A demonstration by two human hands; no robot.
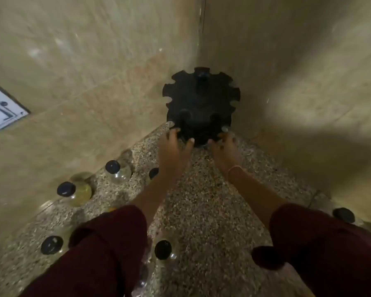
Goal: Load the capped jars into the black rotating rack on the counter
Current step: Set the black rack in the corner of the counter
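Observation:
The black rotating rack (201,103) stands in the corner of the speckled counter (201,200), its notched rim showing from above. My left hand (174,151) grips the rack's near left edge, and my right hand (225,151) grips its near right edge. Several clear jars with black caps stand on the counter: one (113,167) and a yellowish one (66,189) along the left wall, another (51,245) at the lower left, one (163,249) between my arms, and one (343,215) at the far right. A further cap (153,173) peeks out behind my left wrist.
Beige tiled walls (94,82) meet in the corner right behind the rack. A white switch plate (0,108) is fixed to the left wall. My dark red sleeves (107,254) cover the lower frame. The picture is blurred.

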